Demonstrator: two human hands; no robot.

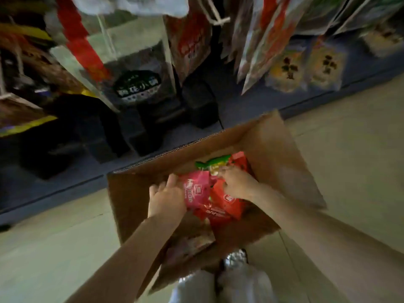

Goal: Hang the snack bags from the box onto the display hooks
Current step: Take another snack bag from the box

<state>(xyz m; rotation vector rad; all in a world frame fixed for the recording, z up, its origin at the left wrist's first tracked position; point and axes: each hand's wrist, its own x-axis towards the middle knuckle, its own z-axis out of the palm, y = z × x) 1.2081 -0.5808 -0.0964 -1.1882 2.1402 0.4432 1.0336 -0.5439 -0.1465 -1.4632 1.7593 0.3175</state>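
While both our arms reach down into the cardboard box [140, 200] on the floor, our left hand [167, 199] grips a pink snack bag [196, 191] at its left edge; our right hand [237, 184] pinches a red snack bag [227, 204] just beside it; more bags hang on the display above.

Brown cardboard box [273, 149] w/ pink bag [195, 191], white lettering; red bags [227, 200] w/ white logo; green-and-yellow bag [213, 164] behind. My trousers [218, 285]: silvery grey. Floor [54, 248]: pale beige. Shelf base [65, 182]: dark blue. Hanging packs above: red-and-white [192, 40]; clear w/ red stripe and black-green label [135, 84]; pale yellow w/ dark marks [306, 66].
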